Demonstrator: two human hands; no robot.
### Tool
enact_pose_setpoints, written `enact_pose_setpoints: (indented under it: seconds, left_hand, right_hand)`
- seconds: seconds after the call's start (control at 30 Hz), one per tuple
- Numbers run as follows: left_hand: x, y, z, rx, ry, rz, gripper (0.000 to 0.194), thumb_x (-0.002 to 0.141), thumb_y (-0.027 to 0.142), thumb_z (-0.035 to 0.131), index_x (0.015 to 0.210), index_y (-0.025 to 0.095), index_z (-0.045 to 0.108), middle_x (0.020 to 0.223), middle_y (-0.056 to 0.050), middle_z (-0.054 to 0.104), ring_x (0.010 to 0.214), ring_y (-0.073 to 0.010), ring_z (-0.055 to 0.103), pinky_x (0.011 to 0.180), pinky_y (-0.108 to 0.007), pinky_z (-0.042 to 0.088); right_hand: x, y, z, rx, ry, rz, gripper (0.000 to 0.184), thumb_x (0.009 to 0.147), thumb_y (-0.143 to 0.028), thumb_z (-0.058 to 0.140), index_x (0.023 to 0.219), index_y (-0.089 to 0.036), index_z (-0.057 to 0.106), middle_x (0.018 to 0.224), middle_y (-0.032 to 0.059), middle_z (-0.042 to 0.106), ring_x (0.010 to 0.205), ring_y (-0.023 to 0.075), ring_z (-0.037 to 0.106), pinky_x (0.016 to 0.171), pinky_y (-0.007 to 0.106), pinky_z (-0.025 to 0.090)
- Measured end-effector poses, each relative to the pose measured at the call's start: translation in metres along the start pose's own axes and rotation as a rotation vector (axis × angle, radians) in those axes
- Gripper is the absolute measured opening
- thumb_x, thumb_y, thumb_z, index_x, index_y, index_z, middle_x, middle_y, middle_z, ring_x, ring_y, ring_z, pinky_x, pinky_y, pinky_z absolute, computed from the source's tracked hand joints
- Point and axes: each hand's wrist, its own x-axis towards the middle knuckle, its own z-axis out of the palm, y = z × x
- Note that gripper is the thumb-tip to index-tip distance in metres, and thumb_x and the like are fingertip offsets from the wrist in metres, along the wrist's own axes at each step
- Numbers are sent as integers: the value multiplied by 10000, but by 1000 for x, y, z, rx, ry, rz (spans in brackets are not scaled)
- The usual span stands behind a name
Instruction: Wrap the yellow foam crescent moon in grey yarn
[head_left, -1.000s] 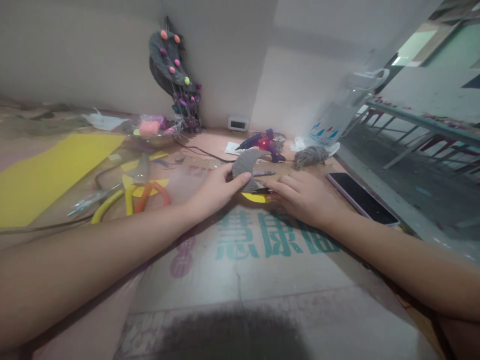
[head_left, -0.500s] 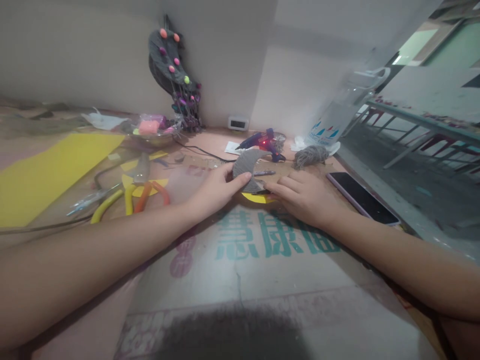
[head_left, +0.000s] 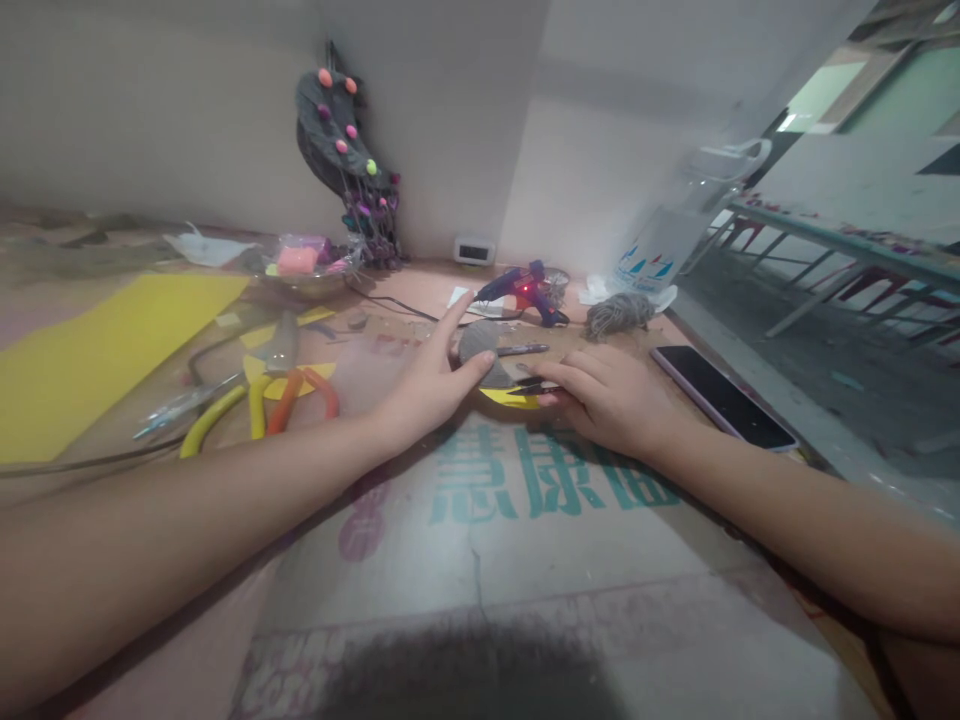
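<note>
Only the head view to go on here. The left grip [head_left: 427, 385] is spread out, not clenched, with its thumb down on a gray crescent [head_left: 478, 343]. My guess is that's to stop it sliding. The crescent sits right at that thumb, with part of it hidden by the fingers, over a yellow piece of paper [head_left: 499, 398] that pokes out on the near side.

The right grip [head_left: 611, 395] is pinching a dark pen [head_left: 534, 387], tip pointing left across the paper near the crescent. It's held low and at a slant, probably for control close to the edge.

A second pen [head_left: 523, 350] lies just beyond, between the two grips. Past them there's a glue gun [head_left: 525, 290] with a red light on, likely set back so nobody brushes it. Yarn [head_left: 619, 315] lies beyond the right grip, a phone [head_left: 724, 397] right of it, and yellow-handled pliers [head_left: 257, 405] left of the left grip.
</note>
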Motion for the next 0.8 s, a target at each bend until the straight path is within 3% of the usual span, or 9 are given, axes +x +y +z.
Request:
enact_pose_setpoints:
  seconds: [0.1, 0.2, 0.4, 0.6, 0.8]
  left_hand:
    - [-3, 3, 0, 163, -98, 86, 288, 958, 353, 520, 1137, 193, 681, 1156, -63, 727, 1083, -208, 655, 953, -323, 490]
    - [-6, 6, -1, 259, -128, 89, 351, 992, 422, 442, 960, 201, 713, 997, -41, 746, 960, -210, 667, 887, -328, 500]
    - [-7, 10, -1, 301, -141, 99, 288, 927, 463, 576, 908, 204, 699, 886, -13, 725, 829, -181, 648, 759, -283, 480]
    - [-9, 13, -1, 438, -141, 196, 225, 953, 356, 529, 868, 200, 668, 873, -19, 695, 848, -184, 617, 776, -297, 452]
    - [-7, 11, -1, 343, -95, 111, 206, 948, 349, 496, 910, 202, 636, 901, -24, 684, 844, -189, 616, 759, -296, 451]
  right_hand:
    - [0, 2, 2, 5, -15, 57, 278, 1014, -302, 472, 1103, -152, 689, 896, 90, 738, 767, 200, 636, 685, 327, 434]
    - [0, 4, 3, 26, -21, 87, 270, 1006, -299, 485, 1104, -153, 690, 946, 103, 748, 821, 210, 653, 721, 332, 455]
    - [3, -5, -2, -34, -34, 32, 264, 1013, -298, 490, 1094, -154, 696, 816, 70, 712, 733, 189, 611, 643, 328, 374]
    - [4, -8, -3, -39, -25, 17, 276, 1020, -305, 491, 1145, -146, 679, 832, 71, 717, 747, 189, 612, 656, 329, 372]
    - [2, 1, -1, 1, -5, 93, 304, 1022, -328, 471, 1134, -140, 682, 868, 99, 728, 750, 201, 620, 658, 327, 400]
